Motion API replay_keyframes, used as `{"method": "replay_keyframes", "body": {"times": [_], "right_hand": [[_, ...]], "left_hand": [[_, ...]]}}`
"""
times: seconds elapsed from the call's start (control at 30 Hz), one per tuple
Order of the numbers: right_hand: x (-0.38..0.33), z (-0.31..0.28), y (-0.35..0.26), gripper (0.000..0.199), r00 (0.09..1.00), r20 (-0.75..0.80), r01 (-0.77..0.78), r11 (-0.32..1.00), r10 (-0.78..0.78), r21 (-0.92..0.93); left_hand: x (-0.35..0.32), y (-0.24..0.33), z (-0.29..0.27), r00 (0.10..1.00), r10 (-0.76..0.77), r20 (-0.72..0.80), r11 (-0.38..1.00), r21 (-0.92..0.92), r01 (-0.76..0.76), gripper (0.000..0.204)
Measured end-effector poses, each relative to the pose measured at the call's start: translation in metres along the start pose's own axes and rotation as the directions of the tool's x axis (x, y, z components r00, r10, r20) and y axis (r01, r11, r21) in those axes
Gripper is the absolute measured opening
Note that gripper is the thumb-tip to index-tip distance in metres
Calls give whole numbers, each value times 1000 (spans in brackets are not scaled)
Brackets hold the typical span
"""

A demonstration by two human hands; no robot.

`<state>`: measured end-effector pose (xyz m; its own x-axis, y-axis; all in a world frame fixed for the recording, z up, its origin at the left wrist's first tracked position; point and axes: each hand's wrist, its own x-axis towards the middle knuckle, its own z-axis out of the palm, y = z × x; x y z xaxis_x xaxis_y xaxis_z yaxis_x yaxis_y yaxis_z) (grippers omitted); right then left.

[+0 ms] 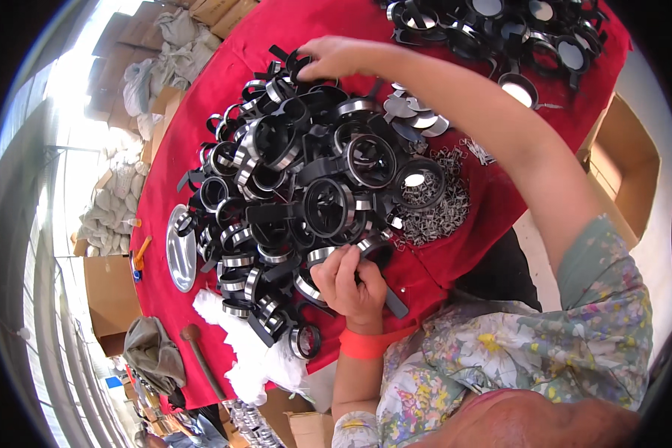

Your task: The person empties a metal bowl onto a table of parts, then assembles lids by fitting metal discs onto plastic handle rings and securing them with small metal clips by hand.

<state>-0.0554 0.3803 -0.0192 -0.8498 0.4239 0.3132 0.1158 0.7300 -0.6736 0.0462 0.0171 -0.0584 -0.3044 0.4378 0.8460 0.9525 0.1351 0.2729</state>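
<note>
A big heap of black ring-shaped frames with silver bands and flat black tabs (328,207) covers the middle of the red-covered table (224,67). At the near edge of this heap is my left hand (349,285), with an orange band on its wrist. Its fingers are curled closed against a black ring frame with a tab (396,302); their grip is partly hidden. Stretched across to the far side, my right hand (322,60) has its fingers bent down on a black frame (297,67). Small metal clips (440,213) lie piled right of the heap, beside round silver discs (414,112).
More black frames, some with discs in them (500,30), lie at the far right. A clear oval tray (181,250), an orange-handled tool (142,252), white plastic (239,343) and a brown-headed stick (194,340) line the left edge. Cardboard boxes (627,160) stand around the table.
</note>
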Motion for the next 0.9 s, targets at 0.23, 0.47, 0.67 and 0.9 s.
{"method": "replay_keyframes", "body": {"times": [0.23,0.47,0.67,0.9], "right_hand": [[-17,-108,77,19,971,-185,-180,972,150,-154],[-46,-112,94,32,998,-27,16,661,-55,-751],[-59,-114,91,28,997,48,68,404,-58,-912],[-53,-111,92,23,998,48,55,449,-26,-892]], "left_hand": [[1,-1,1,1000,13,1,999,-36,-13,34],[0,-3,0,1000,13,22,1000,-16,-13,35],[1,-4,-1,1000,0,21,1000,-25,1,36],[4,-6,-3,1000,10,15,998,-65,-9,33]]}}
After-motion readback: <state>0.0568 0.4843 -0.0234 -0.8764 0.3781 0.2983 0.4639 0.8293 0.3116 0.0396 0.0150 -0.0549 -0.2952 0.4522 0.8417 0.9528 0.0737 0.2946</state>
